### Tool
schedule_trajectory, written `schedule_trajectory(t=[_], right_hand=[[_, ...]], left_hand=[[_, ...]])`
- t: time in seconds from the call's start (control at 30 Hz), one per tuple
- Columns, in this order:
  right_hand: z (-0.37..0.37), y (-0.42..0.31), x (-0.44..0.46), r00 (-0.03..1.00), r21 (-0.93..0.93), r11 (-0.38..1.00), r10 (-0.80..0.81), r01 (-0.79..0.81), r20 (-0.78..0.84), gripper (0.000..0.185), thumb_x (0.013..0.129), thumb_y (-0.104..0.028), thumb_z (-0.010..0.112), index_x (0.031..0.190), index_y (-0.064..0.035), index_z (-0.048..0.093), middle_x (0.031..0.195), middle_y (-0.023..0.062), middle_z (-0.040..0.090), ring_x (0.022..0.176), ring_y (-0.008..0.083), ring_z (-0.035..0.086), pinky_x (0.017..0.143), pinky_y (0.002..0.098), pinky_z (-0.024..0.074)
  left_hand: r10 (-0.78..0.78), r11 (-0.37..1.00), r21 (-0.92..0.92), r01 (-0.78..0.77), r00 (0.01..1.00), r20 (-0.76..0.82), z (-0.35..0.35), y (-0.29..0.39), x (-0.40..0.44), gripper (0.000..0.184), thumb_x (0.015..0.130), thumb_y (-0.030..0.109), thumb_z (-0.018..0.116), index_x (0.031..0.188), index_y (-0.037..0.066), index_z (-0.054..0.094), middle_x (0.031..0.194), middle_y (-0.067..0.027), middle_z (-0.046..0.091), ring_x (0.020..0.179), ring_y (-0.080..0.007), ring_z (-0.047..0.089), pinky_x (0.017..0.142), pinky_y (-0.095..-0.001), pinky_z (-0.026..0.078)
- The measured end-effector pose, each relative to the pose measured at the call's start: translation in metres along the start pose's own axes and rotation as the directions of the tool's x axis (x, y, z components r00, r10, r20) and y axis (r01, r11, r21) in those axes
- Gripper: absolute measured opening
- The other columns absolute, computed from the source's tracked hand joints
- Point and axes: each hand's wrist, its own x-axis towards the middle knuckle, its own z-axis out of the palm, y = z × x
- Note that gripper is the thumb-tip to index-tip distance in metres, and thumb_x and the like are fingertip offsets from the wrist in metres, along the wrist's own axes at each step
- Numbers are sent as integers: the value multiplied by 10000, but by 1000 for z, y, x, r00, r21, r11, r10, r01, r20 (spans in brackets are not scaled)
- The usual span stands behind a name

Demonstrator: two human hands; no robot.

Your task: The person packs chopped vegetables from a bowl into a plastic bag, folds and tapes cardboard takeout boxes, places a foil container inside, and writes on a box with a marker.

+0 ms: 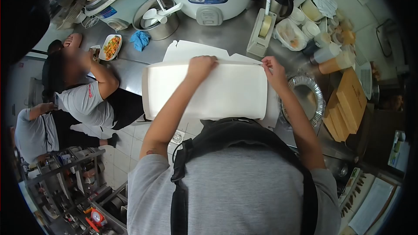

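Observation:
A long white cardboard box [174, 88] lies in front of me at the edge of the steel counter, its low side walls raised and flaps of card sticking out beyond its far edge. My left hand [202, 67] is on the middle of the far wall, its fingers curled over the edge. At the far right corner is my right hand [273, 68], thumb and fingers pinched together on the card there. Both hands touch the same box. Its inside is plain white, with nothing lying in it.
Behind the box stand a white rice cooker [209, 0], a steel pot [156, 19] with utensils and a tape dispenser [261, 32]. Foil trays [321, 100] and cups are at the right. Two people [89, 100] are at the left, near a food dish [110, 47].

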Motion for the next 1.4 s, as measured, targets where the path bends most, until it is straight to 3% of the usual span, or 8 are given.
schedule_trajectory(t=[0.13,0.23,0.43,0.67,0.73,1.13,1.23,1.4], right_hand=[[-28,0,-21,975,90,996,38,-19,-218,222,873,-88,611,1089,-43,592,924,80,646,827,160,632,738,303,509],[-50,1,-44,962,231,942,264,-242,-72,334,882,-126,621,1198,-44,552,1022,64,633,875,139,613,763,280,498],[-24,-65,-39,972,527,819,155,-226,176,516,898,-278,629,1327,-52,451,1147,76,589,961,142,577,805,284,474],[19,-54,42,996,115,992,33,-43,86,409,831,-325,684,1069,-1,610,778,107,649,711,192,626,659,333,483],[23,-38,51,983,-133,991,9,15,183,332,808,-298,699,922,12,655,663,118,631,630,215,619,621,342,478],[77,0,-26,995,72,994,83,-86,47,208,795,-208,696,830,-4,671,695,151,664,632,254,658,603,337,504],[84,-18,-30,996,75,993,90,-91,20,216,807,-205,673,843,7,658,722,168,667,669,297,668,623,365,512],[99,-16,-10,977,-20,988,152,-150,148,231,752,-181,705,874,1,634,776,178,655,768,341,647,704,402,505]], left_hand=[[-119,992,-39,118,992,-37,-64,-37,-11,238,871,279,610,1028,113,678,831,-110,693,726,-282,655,669,-385,504],[-247,929,-344,134,918,-309,-112,-68,-28,231,908,235,583,1039,71,681,871,-92,711,731,-221,670,650,-324,488],[-521,564,-826,-19,767,-374,-133,-48,-56,266,959,214,563,1062,-16,650,884,24,657,778,-30,537,702,-196,430],[-715,379,-877,295,696,-75,-44,-37,-68,246,893,210,627,1008,-1,680,785,-37,673,699,-94,589,648,-240,459],[-672,607,-697,382,715,-193,-22,-49,-80,246,847,205,656,964,-9,690,734,-71,670,643,-137,597,614,-268,466],[-746,609,-476,634,662,-74,7,-31,-132,238,806,192,688,790,-45,678,627,-102,651,557,-154,591,567,-305,454],[-764,538,-647,541,637,-103,21,-39,-127,329,802,263,655,771,-64,649,611,-213,614,552,-304,627,568,-399,466],[-643,715,-434,548,759,-100,-6,-25,-104,398,763,329,642,845,-59,670,760,-249,658,755,-387,653,695,-420,503]])
